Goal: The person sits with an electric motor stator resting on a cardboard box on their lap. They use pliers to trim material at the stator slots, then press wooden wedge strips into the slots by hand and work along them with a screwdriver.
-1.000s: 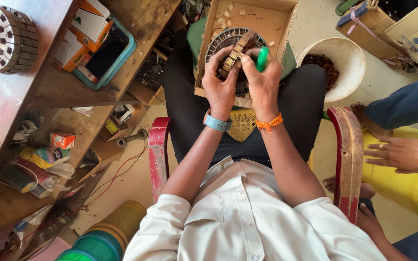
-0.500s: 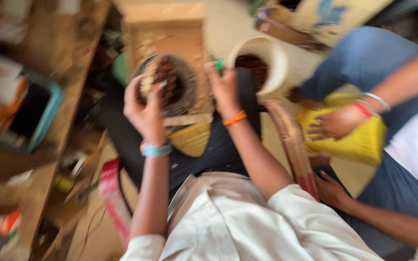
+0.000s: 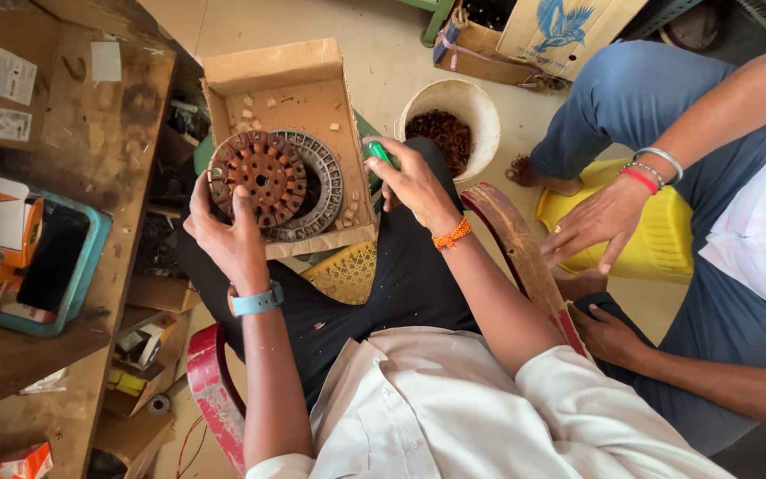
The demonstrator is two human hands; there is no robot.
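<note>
Bright, even daylight; soft shadows, sharp focus, slight wide-angle distortion.

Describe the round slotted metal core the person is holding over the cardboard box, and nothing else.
The round slotted core is a disc of rusty reddish-brown metal with a small hole at its centre, a ring of smaller holes around that, and radial slots cut all round its edge. It is tilted, its flat face towards the camera. The left hand grips its lower left edge, fingers against the rim. It sits over the open cardboard box and overlaps a grey toothed metal ring that lies behind it in the box. The right hand is apart from it.
</note>
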